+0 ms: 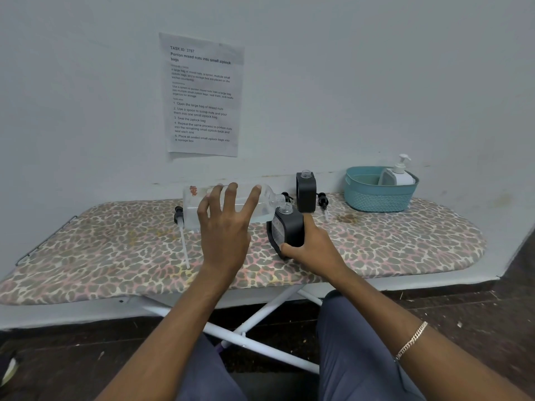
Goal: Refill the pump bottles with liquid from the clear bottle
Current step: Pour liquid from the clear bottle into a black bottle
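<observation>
Your right hand [311, 250] has its grip clamped round the black pump bottle [289, 230], tilting its open neck toward the clear bottle [191, 209]. Your left hand [225, 227] grips that one tipped sideways above the ironing board [115, 241], for pouring.

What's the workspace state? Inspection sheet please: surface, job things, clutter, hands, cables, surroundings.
Surface: board with a leopard-print cover; brown stain toward the right.
Job's things: clear bottle tipped about level, mouth at the open neck of the tilted black bottle; second black bottle upright at the back, pump off; left pump and right pump lie loose on the board.
Clutter: teal basket at the right end, white pump bottle inside.
Hands: left hand holds the clear bottle; right hand grips the black bottle.
Cables: nothing seen.
Surroundings: grey wall with a printed sheet; dark floor.
</observation>
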